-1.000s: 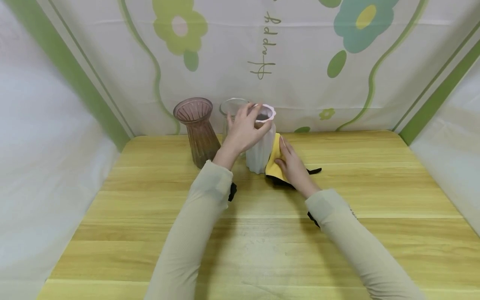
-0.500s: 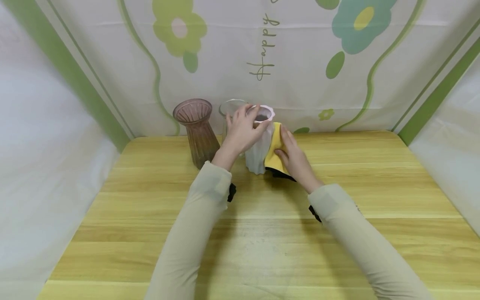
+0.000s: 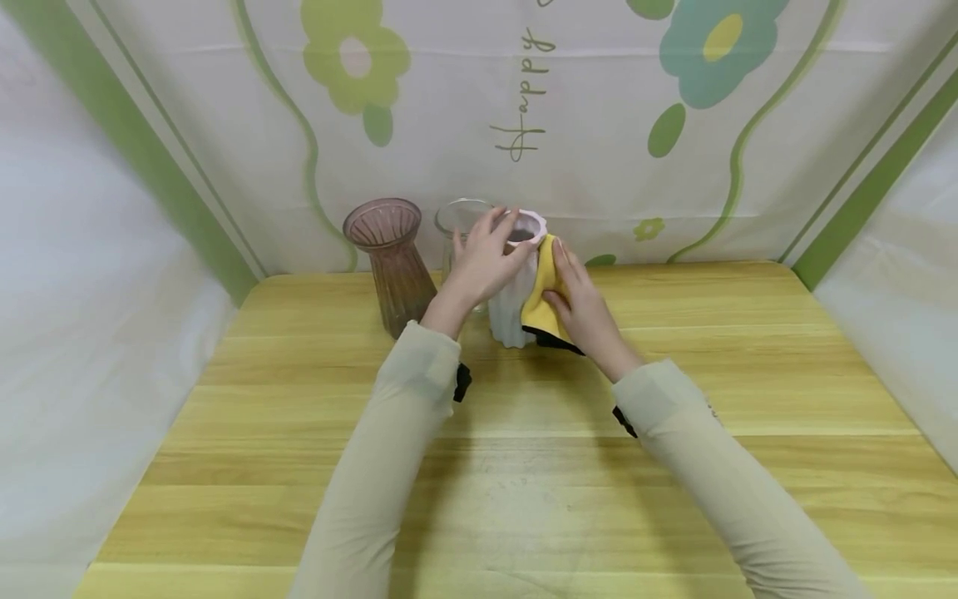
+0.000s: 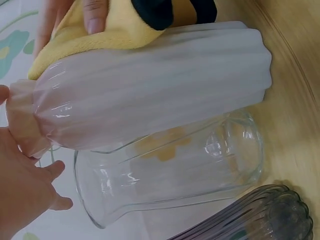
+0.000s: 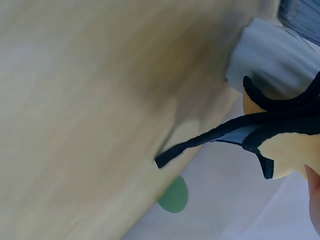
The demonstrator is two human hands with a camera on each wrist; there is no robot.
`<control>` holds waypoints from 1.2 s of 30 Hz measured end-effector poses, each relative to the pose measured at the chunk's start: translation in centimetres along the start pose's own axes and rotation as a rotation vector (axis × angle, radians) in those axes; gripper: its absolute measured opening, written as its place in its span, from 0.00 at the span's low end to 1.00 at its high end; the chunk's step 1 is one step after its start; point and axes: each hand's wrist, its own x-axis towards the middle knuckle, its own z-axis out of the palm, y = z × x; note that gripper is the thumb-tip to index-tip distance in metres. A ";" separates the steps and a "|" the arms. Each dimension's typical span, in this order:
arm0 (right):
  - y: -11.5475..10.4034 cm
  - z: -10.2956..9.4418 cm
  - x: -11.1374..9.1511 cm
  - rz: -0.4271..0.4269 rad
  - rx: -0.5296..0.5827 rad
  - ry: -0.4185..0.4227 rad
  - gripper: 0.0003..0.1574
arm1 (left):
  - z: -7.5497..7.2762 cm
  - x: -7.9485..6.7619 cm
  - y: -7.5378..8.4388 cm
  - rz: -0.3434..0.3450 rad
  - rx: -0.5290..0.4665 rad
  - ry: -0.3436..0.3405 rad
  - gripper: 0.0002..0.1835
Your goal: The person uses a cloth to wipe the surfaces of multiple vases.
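3 vases stand upright in a row near the back of a wood-grain table (image 3: 494, 516). The white fluted vase (image 3: 507, 316), with a scalloped, pinkish rim, is the rightmost; its base rests on the tabletop. The left hand (image 3: 485, 259) reaches over it from the left and grips the rim between thumb and forefinger, the remaining fingers spread out above the clear glass vase (image 4: 200, 175). The right hand (image 3: 588, 312) holds a yellow cloth (image 3: 540, 299), thumb across its near face, and presses it to the right side of the white vase, just below the rim. The cloth has black edging (image 5: 210, 136), and a strip of this sticks out loose in the right wrist view. The clear glass vase is just beside the white vase, behind the left hand; whether these 2 touch, I cannot tell. The purple ribbed glass vase (image 3: 402, 279), with its flared mouth, is the leftmost. Both arms wear pale sleeves (image 3: 385, 449), with a black band (image 3: 462, 383) showing at each wrist. Behind the table hangs a white curtain (image 3: 449, 125) printed with green and blue-green flowers, wavy lines and the word "Happy", turned sideways.
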 end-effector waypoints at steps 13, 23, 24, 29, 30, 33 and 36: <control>2.3 1.3 -2.5 0.035 -0.097 -0.128 0.42 | 0.5 0.0 0.6 -0.036 0.086 0.084 0.39; 2.0 0.8 -1.7 0.017 -0.084 -0.077 0.43 | 0.4 0.0 1.1 -0.065 0.133 0.086 0.35; 1.7 0.6 -1.5 0.003 -0.067 -0.058 0.43 | 0.3 0.0 1.1 -0.067 0.133 0.078 0.35; 0.5 0.0 -0.3 -0.083 -0.031 0.033 0.42 | 0.1 -0.1 1.2 -0.065 0.111 0.037 0.35; 0.3 -0.1 -0.2 -0.094 -0.033 0.044 0.42 | 0.1 -0.1 1.2 -0.066 0.109 0.030 0.35; -0.2 -0.4 0.0 -0.104 -0.021 0.049 0.42 | 0.1 -0.1 1.2 -0.072 0.101 0.015 0.34; -0.3 -0.5 0.0 -0.092 -0.009 0.030 0.43 | 0.1 -0.2 1.1 -0.073 0.093 0.016 0.34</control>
